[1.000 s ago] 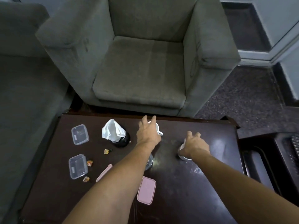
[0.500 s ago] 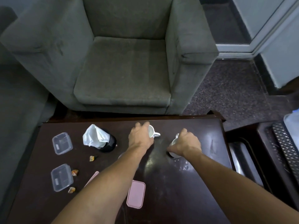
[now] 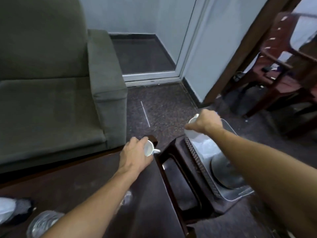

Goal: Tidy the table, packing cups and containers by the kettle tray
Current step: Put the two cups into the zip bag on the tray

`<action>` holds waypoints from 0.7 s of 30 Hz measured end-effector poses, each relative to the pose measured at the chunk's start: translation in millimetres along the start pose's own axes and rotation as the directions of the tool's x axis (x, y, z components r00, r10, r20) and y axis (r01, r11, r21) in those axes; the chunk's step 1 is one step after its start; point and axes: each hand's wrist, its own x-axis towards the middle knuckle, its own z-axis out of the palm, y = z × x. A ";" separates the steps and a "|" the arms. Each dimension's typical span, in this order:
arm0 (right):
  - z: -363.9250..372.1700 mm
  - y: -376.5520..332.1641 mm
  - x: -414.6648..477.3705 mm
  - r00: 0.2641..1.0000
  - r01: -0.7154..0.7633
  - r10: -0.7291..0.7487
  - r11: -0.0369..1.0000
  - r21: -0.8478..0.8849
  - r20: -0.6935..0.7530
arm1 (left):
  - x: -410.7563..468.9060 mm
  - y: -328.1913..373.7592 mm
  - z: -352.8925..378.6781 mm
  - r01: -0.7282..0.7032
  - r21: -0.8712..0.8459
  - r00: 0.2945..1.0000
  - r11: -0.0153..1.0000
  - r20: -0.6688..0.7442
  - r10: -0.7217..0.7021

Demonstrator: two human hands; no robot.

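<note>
while each grip carries a cup, transfer seems in hand.
left grip (image 3: 135, 157) wraps the near white ceramic cup (image 3: 148, 148) over the dark wooden bench (image 3: 154, 203); right grip (image 3: 205, 123) clasps the far white ceramic cup (image 3: 193, 121) above the grey kettle tray (image 3: 236, 194); next, lower both upright.

The left hand (image 3: 135, 155) and right hand (image 3: 205, 123) are bare. The left forearm (image 3: 96, 194) and right forearm (image 3: 257, 155) show uncovered to the frame's lower edge.
</note>
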 end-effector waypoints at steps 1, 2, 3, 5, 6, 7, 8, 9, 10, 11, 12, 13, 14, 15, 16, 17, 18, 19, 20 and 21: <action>-13.2 18.9 12.5 0.999 -0.029 0.029 1.000 0.009 -0.018 | 5.7 20.7 3.3 -0.031 -0.021 0.999 0.999 -0.010 0.031; -24.1 36.6 24.4 0.998 -0.059 0.060 0.998 0.016 -0.028 | 11.4 41.2 6.8 -0.060 -0.037 0.998 0.998 -0.020 0.059; -32.2 52.7 35.8 0.996 -0.087 0.087 0.996 0.018 -0.026 | 17.2 61.6 10.4 -0.087 -0.051 0.996 0.995 -0.030 0.085; -39.8 81.0 57.7 0.992 -0.128 0.128 0.992 -0.003 0.013 | 28.5 100.0 18.2 -0.134 -0.083 0.990 0.988 -0.051 0.130; -39.4 93.7 68.2 0.989 -0.142 0.143 0.990 -0.020 0.042 | 33.9 117.1 22.4 -0.156 -0.100 0.987 0.983 -0.060 0.151; -36.6 105.8 78.9 0.985 -0.153 0.155 0.988 -0.032 0.073 | 39.2 132.5 27.2 -0.178 -0.112 0.983 0.978 -0.068 0.171; -31.8 116.8 89.6 0.981 -0.162 0.165 0.986 -0.035 0.105 | 44.6 146.0 32.4 -0.197 -0.116 0.979 0.974 -0.071 0.189; -25.6 126.8 99.6 0.976 -0.169 0.172 0.985 -0.034 0.136 | 49.8 157.7 37.9 -0.209 -0.115 0.977 0.971 -0.070 0.202; -18.4 135.3 108.9 0.971 -0.172 0.176 0.984 -0.034 0.165 | 54.9 167.5 43.8 -0.215 -0.111 0.976 0.970 -0.064 0.209; -11.1 142.4 117.6 0.966 -0.172 0.175 0.984 -0.035 0.191 | 60.3 175.8 50.2 -0.217 -0.103 0.976 0.971 -0.054 0.212; -3.7 148.1 125.4 0.961 -0.168 0.172 0.985 -0.035 0.218 | 65.3 182.4 56.9 -0.217 -0.092 0.976 0.972 -0.041 0.214; 3.8 152.6 132.5 0.955 -0.164 0.166 0.986 -0.029 0.245 | 69.8 187.7 63.7 -0.217 -0.078 0.976 0.973 -0.026 0.216; 11.2 156.0 139.1 0.950 -0.161 0.161 0.987 -0.020 0.268 | 73.6 191.9 70.5 -0.216 -0.065 0.976 0.974 -0.010 0.216; 17.7 158.3 144.9 0.946 -0.157 0.154 0.988 -0.014 0.284 | 77.1 194.9 77.0 -0.214 -0.053 0.977 0.975 0.002 0.215; 23.2 159.4 150.2 0.944 -0.150 0.146 0.989 -0.010 0.295 | 80.5 197.0 83.4 -0.211 -0.042 0.977 0.977 0.007 0.211; 27.7 159.9 154.9 0.943 -0.142 0.137 0.990 -0.007 0.302 | 83.6 198.4 89.3 -0.206 -0.029 0.978 0.978 0.008 0.206; 31.3 160.3 159.2 0.943 -0.135 0.130 0.991 -0.006 0.306 | 86.4 199.5 94.9 -0.200 -0.018 0.980 0.980 0.008 0.200; 34.5 160.6 162.9 0.943 -0.127 0.124 0.992 -0.009 0.310 | 88.9 200.2 100.4 -0.194 -0.009 0.981 0.981 0.009 0.194; 37.3 161.0 165.3 0.942 -0.120 0.118 0.993 -0.013 0.313 | 90.8 200.3 104.7 -0.191 -0.002 0.981 0.982 0.010 0.191; 40.5 162.5 168.0 0.941 -0.120 0.117 0.993 -0.010 0.319 | 92.7 201.0 109.1 -0.191 0.006 0.981 0.982 0.010 0.191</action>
